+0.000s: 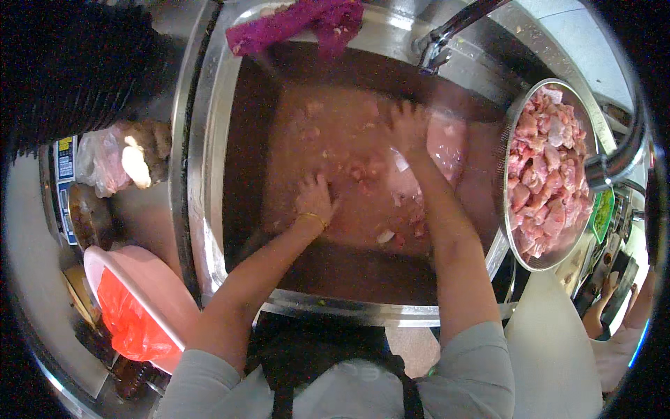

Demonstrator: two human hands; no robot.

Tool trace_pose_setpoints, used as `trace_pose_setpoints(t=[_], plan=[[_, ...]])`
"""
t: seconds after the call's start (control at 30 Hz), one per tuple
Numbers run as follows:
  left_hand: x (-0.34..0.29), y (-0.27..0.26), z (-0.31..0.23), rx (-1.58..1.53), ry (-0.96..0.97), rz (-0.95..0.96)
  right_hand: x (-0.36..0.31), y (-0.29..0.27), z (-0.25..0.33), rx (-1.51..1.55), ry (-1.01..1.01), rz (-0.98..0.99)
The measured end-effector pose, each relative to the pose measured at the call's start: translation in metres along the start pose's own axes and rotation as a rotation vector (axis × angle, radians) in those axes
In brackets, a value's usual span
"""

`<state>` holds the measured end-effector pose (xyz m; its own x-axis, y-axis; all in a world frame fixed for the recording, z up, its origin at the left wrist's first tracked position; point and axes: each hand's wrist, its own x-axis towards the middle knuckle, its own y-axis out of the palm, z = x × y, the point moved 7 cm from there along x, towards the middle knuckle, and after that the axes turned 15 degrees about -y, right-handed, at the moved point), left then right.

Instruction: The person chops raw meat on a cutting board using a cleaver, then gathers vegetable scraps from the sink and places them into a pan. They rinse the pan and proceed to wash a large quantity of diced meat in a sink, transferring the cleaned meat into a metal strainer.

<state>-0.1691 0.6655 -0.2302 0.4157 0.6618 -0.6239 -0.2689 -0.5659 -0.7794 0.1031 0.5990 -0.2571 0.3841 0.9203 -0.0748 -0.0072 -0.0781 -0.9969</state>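
Note:
Both my hands are down in a deep metal sink point(215, 209) of cloudy reddish-brown water point(293, 133). My left hand point(315, 200) is open, fingers apart, near loose meat pieces point(359, 171) at the middle. Farther right, my right hand point(410, 127) reaches toward the back with its fingers spread, blurred by the water. Beside it lies a pale pink, shiny mass point(448, 143); I cannot tell whether it is meat or a plastic bag. A mesh strainer point(514, 241) full of cut raw meat point(548, 174) rests at the sink's right side.
A faucet point(434, 56) hangs over the sink's back edge, where a purple cloth point(296, 28) lies. Left stand a pink basin point(150, 279) holding a red plastic bag point(129, 318), and a clear bag point(105, 160). Another person's arm point(631, 307) shows far right, near a green container point(604, 213).

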Motion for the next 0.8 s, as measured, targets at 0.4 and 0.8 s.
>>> trace_pose_setpoints(t=[0.4, 0.8], plan=[[-0.014, 0.044, -0.069, 0.143, 0.239, 0.153, -0.206, -0.002, 0.031, 0.171, 0.281, 0.173], [-0.043, 0.210, -0.025, -0.793, -0.586, 1.067, -0.243, 0.043, 0.158, 1.195, 0.531, 0.339]])
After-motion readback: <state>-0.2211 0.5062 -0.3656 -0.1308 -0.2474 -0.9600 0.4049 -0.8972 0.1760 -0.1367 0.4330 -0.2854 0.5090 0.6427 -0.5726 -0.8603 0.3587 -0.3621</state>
